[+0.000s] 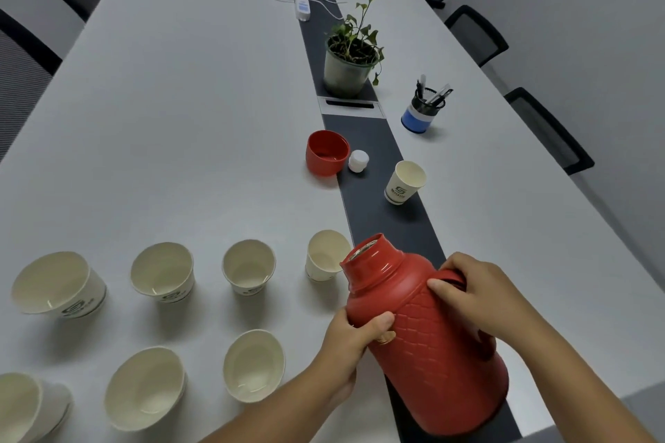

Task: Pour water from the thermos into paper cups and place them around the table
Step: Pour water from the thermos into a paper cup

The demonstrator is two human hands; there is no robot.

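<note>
Your two bare hands hold the large red plastic thermos (pixel 431 334) with the quilted body, tilted toward the left so its open mouth leans over the nearest white paper cup (pixel 325 255) at the right end of the back row. Your left hand (pixel 354 338) is wrapped around the thermos's side just below the shoulder, thumb across the front, fingers closed on the body. Your right hand (pixel 475 293) is clamped around the red handle at the thermos's upper right, fingers curled tight over it. The base of the thermos sits low over the dark strip (pixel 378 140) that runs down the middle of the long white table (pixel 198 101).

To your left, open paper cups stand in two rows: the back row has three more cups (pixel 248 266) (pixel 162 271) (pixel 57 284), and the front row holds further cups (pixel 253 365) (pixel 145 388), with a stack at the far left edge (pixel 25 406). Whether any holds water you cannot tell.

Farther along, the thermos's red cup-shaped lid (pixel 326 152) lies on its side beside a small white stopper (pixel 358 161). A lone printed paper cup (pixel 405 182) stands on the dark strip to their right. Beyond are a blue pen holder (pixel 421 115), a potted green plant (pixel 351 65) and a white charger with cables (pixel 302 7). Black chairs (pixel 475 32) line the table.
</note>
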